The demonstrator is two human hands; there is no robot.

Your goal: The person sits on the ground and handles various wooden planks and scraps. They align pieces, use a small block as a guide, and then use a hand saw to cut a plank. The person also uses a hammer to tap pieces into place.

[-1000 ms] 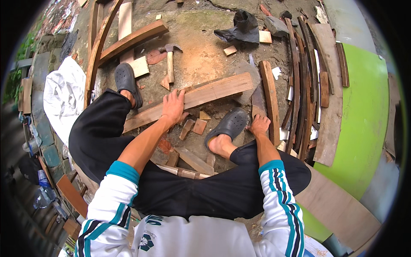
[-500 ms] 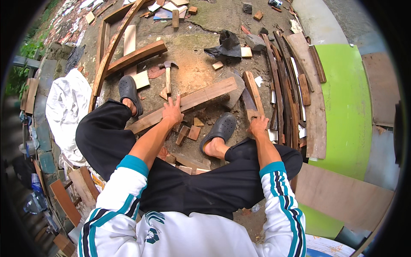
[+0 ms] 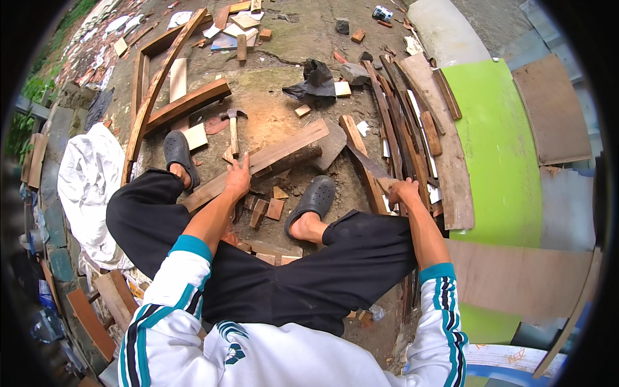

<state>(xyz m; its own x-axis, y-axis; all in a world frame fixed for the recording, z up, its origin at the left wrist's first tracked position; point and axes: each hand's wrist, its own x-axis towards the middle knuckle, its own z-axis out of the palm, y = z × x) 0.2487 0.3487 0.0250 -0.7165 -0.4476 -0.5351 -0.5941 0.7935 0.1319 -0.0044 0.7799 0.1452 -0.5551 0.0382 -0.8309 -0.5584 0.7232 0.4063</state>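
My left hand (image 3: pixel 238 178) lies on a wooden plank (image 3: pixel 290 146), its fingers stretched out across the top face. That plank slopes over a thick wood block (image 3: pixel 291 158) on the ground between my feet. In my right hand (image 3: pixel 403 191) is the handle of a handsaw (image 3: pixel 369 164). Its blade points forward and left, crossing above a narrow timber (image 3: pixel 353 133) to the right of my right shoe. A claw hammer (image 3: pixel 234 132) stands or lies head-away just beyond my left hand. Small wood offcuts (image 3: pixel 275 209) are scattered below the plank.
Long wooden strips (image 3: pixel 400 122) lie bunched at the right, beside a green panel (image 3: pixel 500 142). A wooden frame (image 3: pixel 153 84) occupies the far left, with a white cloth (image 3: pixel 90 187) nearer me. Black plastic (image 3: pixel 313 80) and a grey stone (image 3: pixel 354 73) are ahead.
My right hand has moved right and slightly back with the handsaw, whose blade now shows apart from the narrow timber. The left hand stays on the plank; the whole view has shifted.
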